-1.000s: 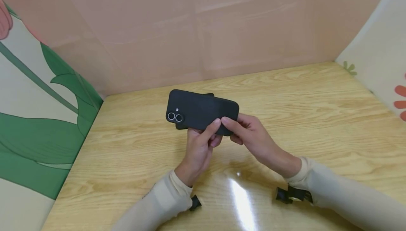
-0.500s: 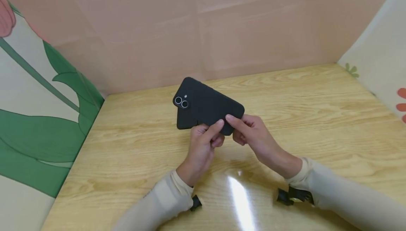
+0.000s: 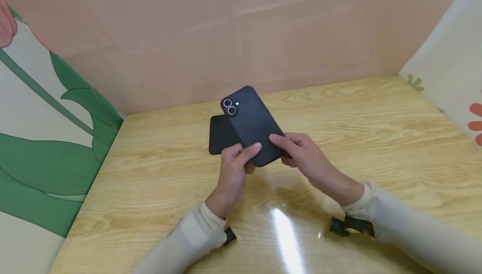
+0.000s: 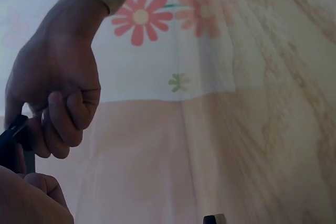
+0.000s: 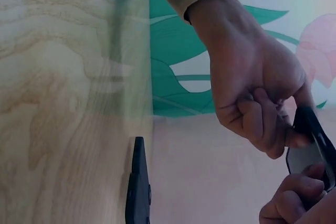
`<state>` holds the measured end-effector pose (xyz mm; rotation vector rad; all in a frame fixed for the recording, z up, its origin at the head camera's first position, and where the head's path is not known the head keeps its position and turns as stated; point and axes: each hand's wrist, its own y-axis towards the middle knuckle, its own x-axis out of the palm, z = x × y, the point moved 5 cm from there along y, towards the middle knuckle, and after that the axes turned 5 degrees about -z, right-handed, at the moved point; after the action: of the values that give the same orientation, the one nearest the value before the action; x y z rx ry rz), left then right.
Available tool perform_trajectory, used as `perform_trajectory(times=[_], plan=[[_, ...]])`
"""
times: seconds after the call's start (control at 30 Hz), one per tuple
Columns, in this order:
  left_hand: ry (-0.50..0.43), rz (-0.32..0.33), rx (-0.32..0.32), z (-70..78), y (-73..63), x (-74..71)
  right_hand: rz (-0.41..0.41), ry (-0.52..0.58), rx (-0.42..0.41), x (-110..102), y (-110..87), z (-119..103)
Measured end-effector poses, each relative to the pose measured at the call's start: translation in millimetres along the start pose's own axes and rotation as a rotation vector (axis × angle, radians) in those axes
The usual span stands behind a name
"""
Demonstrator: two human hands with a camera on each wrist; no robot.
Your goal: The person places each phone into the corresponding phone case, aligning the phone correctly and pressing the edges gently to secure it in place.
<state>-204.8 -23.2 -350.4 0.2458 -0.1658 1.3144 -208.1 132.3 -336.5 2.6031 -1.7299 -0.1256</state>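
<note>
A black phone [image 3: 254,119] with two silver-ringed lenses is held tilted above the table, its back towards the head camera. My left hand [image 3: 231,173] pinches the lower left edge, thumb on the back. On the lower right edge, my right hand [image 3: 310,159] pinches it the same way. In the right wrist view the phone [image 5: 324,148] shows partly between both hands, its grey front side partly covered by fingers. Behind it another black phone-shaped piece [image 3: 220,136] lies on the table, and a dark edge beside that piece is mostly hidden.
The wood-grain table [image 3: 150,207] runs back to a pink wall covering [image 3: 233,35]. Patterned panels stand at left [image 3: 37,161] and right [image 3: 452,65]. Black camera mounts [image 3: 229,236] sit under both sleeves, close above the tabletop.
The held phone has turned clockwise from nearly level to steeply upright, its lens end swinging up and right. The black piece on the table behind has come into view. Both hands keep their grip.
</note>
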Motion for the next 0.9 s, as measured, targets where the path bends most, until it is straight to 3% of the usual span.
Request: perform_trajectory(times=[0.27,0.37,0.5,0.7,0.9], plan=[[-0.099,0.029,-0.038,1.0,3.9,-6.2,-0.252,0.059,0.100,11.8,0.3,7.1],[-0.126,0.037,-0.028,0.7,5.3,-6.7,-0.307,0.099,0.111,15.2,-0.2,9.8],[-0.153,-0.016,-0.012,-1.6,6.0,-2.3,-0.304,0.118,0.087,16.2,-0.9,9.5],[-0.213,-0.182,-0.055,-12.3,1.2,15.3,-0.234,0.101,0.032,16.1,-1.1,6.8],[-0.234,-0.183,-0.043,-14.4,0.3,19.2,-0.212,0.116,0.005,17.8,-1.3,7.0]])
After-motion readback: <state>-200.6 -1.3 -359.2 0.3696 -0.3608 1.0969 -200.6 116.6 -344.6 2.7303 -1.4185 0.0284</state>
